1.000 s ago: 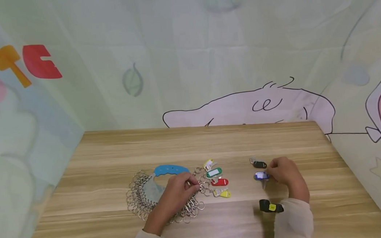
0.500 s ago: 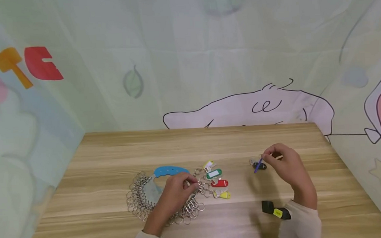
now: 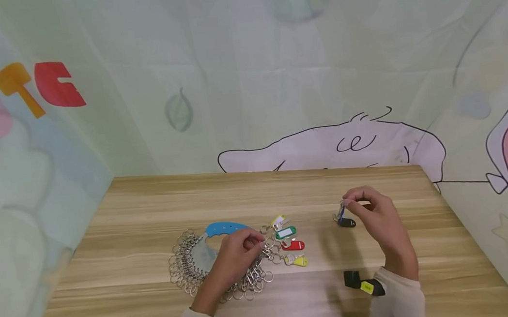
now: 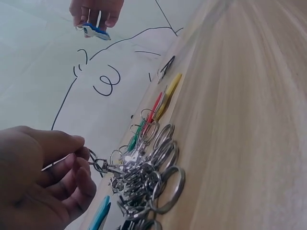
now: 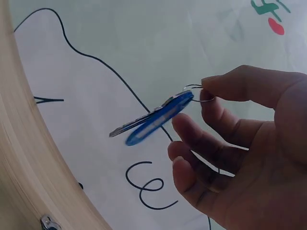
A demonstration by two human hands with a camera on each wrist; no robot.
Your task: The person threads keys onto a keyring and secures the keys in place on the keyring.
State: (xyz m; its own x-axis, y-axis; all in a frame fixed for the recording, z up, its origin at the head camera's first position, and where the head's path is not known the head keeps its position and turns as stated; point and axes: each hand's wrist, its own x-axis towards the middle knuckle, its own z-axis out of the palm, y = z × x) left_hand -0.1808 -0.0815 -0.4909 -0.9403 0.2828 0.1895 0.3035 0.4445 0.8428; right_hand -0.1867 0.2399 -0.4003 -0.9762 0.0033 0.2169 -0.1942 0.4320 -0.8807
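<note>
My right hand (image 3: 377, 214) is raised over the table's right side, pinching between thumb and forefinger the thin split ring of a blue key tag (image 5: 160, 117). A silver key (image 5: 129, 125) hangs beside that tag. Below lies a black key tag (image 3: 347, 223) with its key. My left hand (image 3: 237, 249) pinches a small metal ring (image 4: 96, 160) on a key holder with a blue handle (image 3: 225, 227) and many clips and rings. From the holder's right side spread a green tag (image 3: 286, 232), a red tag (image 3: 294, 245) and two yellow tags, the nearer one (image 3: 300, 261) lowest.
The wooden table (image 3: 186, 191) meets a printed cloth backdrop (image 3: 240, 81) at its far edge and sides. A black strap device with a yellow label (image 3: 367, 287) sits on my right wrist.
My right hand has lifted the blue key tag from the table and carried it slightly left and away, above the black one. The left hand stays at the holder.
</note>
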